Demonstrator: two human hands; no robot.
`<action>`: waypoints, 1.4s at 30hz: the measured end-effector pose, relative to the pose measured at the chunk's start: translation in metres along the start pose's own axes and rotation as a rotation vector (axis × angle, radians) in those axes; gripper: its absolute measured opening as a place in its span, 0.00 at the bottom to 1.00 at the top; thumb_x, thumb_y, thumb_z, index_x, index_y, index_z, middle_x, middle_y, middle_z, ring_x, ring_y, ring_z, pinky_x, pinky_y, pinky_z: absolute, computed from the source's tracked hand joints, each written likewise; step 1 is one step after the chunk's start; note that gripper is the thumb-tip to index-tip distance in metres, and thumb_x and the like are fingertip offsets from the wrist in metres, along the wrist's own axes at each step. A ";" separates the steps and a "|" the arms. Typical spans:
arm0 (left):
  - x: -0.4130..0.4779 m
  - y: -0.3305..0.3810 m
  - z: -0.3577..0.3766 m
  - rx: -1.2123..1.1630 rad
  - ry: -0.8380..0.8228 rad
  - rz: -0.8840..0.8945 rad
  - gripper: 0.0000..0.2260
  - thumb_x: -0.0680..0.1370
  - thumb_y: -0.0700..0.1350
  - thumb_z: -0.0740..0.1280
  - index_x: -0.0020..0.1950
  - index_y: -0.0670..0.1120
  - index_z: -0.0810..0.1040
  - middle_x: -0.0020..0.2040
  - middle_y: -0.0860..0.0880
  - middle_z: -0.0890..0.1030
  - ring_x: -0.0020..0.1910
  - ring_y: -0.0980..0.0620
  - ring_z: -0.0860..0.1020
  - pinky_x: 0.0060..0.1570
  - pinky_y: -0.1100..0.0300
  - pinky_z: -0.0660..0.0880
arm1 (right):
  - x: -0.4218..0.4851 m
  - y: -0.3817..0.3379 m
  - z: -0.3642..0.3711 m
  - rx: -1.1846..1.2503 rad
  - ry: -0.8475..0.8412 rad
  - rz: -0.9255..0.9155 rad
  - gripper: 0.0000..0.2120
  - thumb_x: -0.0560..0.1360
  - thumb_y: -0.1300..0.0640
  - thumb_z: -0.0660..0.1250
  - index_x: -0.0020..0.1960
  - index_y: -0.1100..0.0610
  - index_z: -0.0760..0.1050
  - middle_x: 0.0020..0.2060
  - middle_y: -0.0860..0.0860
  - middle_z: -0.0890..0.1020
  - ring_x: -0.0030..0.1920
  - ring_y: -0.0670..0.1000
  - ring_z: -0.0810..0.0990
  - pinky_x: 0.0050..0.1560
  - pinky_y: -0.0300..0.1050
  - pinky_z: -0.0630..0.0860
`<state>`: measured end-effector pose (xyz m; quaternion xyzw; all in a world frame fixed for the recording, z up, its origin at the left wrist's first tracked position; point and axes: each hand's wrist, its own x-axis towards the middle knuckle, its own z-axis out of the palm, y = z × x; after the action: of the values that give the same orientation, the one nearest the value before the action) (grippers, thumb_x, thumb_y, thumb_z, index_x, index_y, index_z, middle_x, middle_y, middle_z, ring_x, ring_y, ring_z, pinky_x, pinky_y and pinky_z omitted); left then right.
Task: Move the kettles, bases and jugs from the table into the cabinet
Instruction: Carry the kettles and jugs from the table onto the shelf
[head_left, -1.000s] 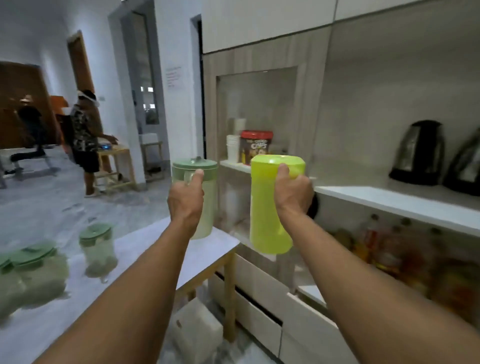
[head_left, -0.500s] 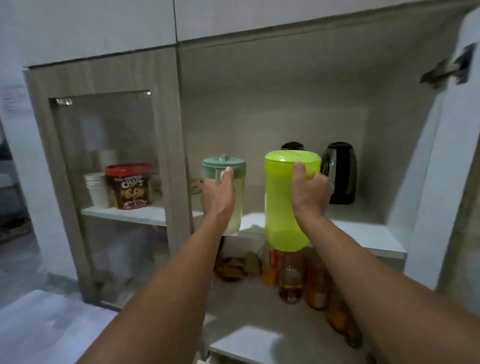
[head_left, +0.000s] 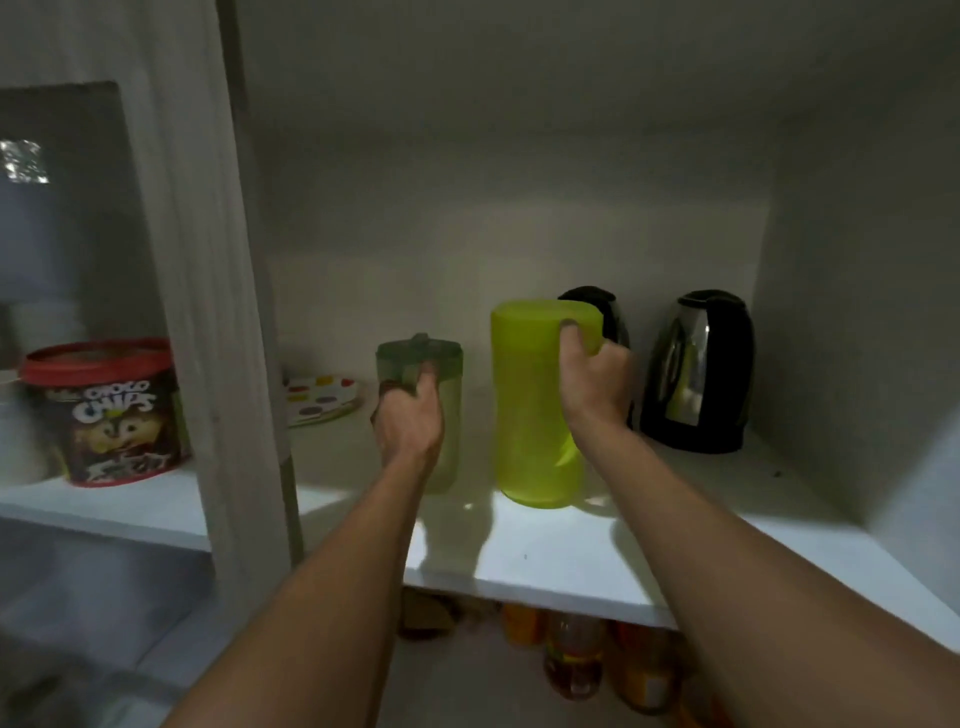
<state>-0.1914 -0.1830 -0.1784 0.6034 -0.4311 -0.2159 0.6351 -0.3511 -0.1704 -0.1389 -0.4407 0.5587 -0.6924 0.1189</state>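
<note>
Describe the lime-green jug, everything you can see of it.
The lime-green jug is a tall, upright cylinder of translucent-looking plastic with a matching flat lid. The right hand grips its handle side, thumb at the lid rim; the handle itself is hidden. Its base is at the level of the white shelf, contact uncertain, and it stands in front of a black-and-steel kettle.

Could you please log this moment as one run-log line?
phase: jugs at cabinet shelf | left hand: grips pale green jug | right hand: grips lime jug | behind: kettles
</note>
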 end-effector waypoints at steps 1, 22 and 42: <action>0.017 -0.001 0.007 0.030 -0.006 -0.016 0.25 0.79 0.60 0.58 0.59 0.39 0.76 0.56 0.35 0.81 0.55 0.36 0.79 0.55 0.50 0.75 | 0.012 0.004 0.014 0.026 -0.017 0.020 0.21 0.75 0.44 0.67 0.44 0.63 0.82 0.44 0.62 0.85 0.47 0.62 0.83 0.43 0.48 0.72; 0.195 -0.044 0.117 0.099 -0.021 0.021 0.23 0.82 0.56 0.57 0.65 0.37 0.70 0.62 0.36 0.77 0.60 0.37 0.76 0.56 0.51 0.71 | 0.122 0.091 0.197 0.096 -0.190 0.190 0.22 0.69 0.40 0.75 0.38 0.58 0.73 0.34 0.52 0.77 0.41 0.54 0.79 0.41 0.45 0.71; 0.190 -0.036 0.109 0.386 -0.100 -0.164 0.53 0.68 0.62 0.73 0.76 0.34 0.48 0.74 0.34 0.59 0.73 0.34 0.60 0.68 0.44 0.63 | 0.126 0.100 0.190 -0.096 -0.323 0.198 0.36 0.71 0.43 0.74 0.68 0.64 0.65 0.63 0.63 0.76 0.63 0.63 0.76 0.54 0.51 0.73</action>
<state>-0.1684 -0.4035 -0.1693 0.7355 -0.4449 -0.2097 0.4659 -0.3164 -0.4152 -0.1691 -0.4942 0.6054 -0.5703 0.2532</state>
